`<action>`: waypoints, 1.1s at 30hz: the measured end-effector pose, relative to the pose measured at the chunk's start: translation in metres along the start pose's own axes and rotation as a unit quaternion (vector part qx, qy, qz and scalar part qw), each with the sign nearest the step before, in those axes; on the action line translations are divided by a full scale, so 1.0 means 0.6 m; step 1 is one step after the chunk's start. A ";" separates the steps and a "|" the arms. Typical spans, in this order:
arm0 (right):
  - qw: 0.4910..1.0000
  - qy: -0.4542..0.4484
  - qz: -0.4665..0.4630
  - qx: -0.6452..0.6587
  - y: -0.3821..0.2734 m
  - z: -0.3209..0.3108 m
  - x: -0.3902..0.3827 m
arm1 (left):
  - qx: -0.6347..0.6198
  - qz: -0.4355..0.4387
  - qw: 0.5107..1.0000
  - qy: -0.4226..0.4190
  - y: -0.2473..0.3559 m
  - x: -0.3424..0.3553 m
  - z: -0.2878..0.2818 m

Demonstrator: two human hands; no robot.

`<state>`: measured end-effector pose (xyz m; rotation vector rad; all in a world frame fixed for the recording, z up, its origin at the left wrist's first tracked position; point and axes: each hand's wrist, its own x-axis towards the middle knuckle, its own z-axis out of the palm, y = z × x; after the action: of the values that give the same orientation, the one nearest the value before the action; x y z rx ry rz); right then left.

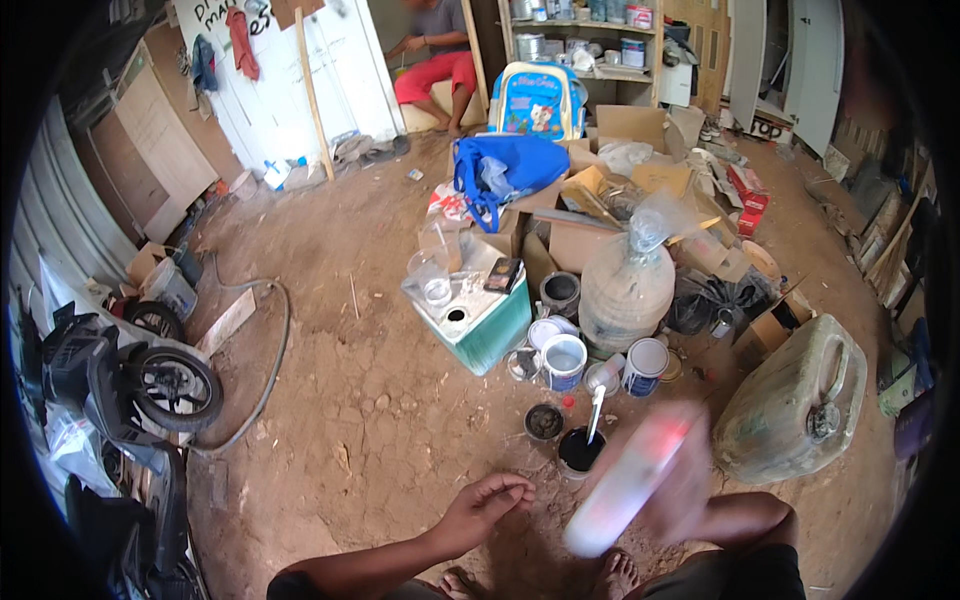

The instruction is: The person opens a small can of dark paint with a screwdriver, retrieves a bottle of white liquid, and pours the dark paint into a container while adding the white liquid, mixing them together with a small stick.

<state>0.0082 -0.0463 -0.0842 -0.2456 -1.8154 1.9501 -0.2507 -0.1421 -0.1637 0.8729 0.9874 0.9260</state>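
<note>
My right hand (680, 490) grips a white bottle (620, 495) with a red end, smeared by motion; it is tilted, red end up. Left of it, my left hand (490, 508) is closed in a loose pinch, and what its fingers hold, if anything, is hidden. On the dirt floor just beyond my hands stands a small tin of black paint (578, 455) with a pale-handled brush (596, 410) leaning in it. Beside it sits a small dark bowl (544, 422). A white paint can (563, 362) and another can (646, 362) stand behind.
A green jerrycan (490, 325) carries plastic cups and a dark box. A large cloudy bottle (627, 295) stands behind the cans, a dirty jerrycan (795, 400) to the right. Cardboard boxes and bags pile beyond. A hose (283, 350) and a motorbike (130, 390) are left. Another person (440, 70) sits far back.
</note>
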 end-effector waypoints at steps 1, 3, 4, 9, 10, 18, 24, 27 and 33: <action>0.997 -0.005 0.026 0.078 0.018 -0.024 0.006 | 0.022 -0.014 0.999 0.018 0.000 -0.015 -0.001; 0.998 0.016 -0.066 -0.005 0.017 0.064 0.038 | 0.079 0.025 0.996 0.035 0.006 -0.036 0.000; 0.992 0.019 -0.116 -0.038 0.024 0.098 0.049 | 0.111 0.042 0.991 0.053 0.012 -0.054 -0.002; 0.990 0.098 -0.102 0.022 -0.008 0.036 0.018 | 0.036 0.003 0.999 0.000 0.002 -0.011 0.006; 0.987 0.105 -0.116 -0.027 0.006 0.050 0.012 | 0.045 0.002 0.999 -0.017 0.000 -0.001 0.008; 0.979 0.134 -0.146 0.047 0.045 0.056 0.041 | 0.018 -0.013 1.000 0.017 0.008 -0.028 0.013; 0.954 0.053 -0.224 -0.190 0.021 0.043 0.044 | 0.045 0.007 0.999 0.016 0.009 -0.027 -0.004; 0.968 0.145 -0.207 0.001 0.030 0.053 0.043 | 0.059 0.001 0.998 0.002 0.010 -0.028 0.004; 0.989 0.049 -0.131 -0.048 0.009 0.060 0.035 | 0.030 -0.026 0.999 0.018 0.012 -0.026 0.008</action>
<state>-0.0269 -0.0694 -0.0816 -0.1226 -1.7813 1.6459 -0.2522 -0.1548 -0.1515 0.8787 1.0679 0.8740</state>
